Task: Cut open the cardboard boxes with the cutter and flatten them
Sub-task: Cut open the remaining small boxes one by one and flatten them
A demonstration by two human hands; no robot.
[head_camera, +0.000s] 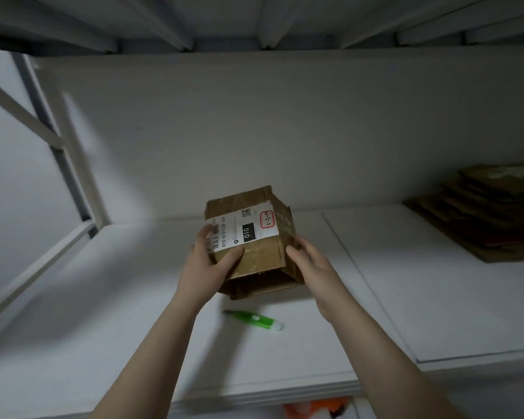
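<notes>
A small brown cardboard box (262, 255) with a white shipping label on top is held above the white shelf (127, 313). Its near end is open and shows a dark inside. My left hand (208, 263) grips the box's left side, thumb lying over the label's near edge. My right hand (310, 261) holds the right side, fingers curled against the cardboard. A green cutter (254, 319) lies on the shelf just below the box, between my forearms, untouched.
A stack of flattened cardboard (484, 213) lies at the back right of the shelf. A white wall stands behind, a metal frame (70, 164) at the left, and another shelf overhead. Something orange (315, 408) shows below the shelf's front edge.
</notes>
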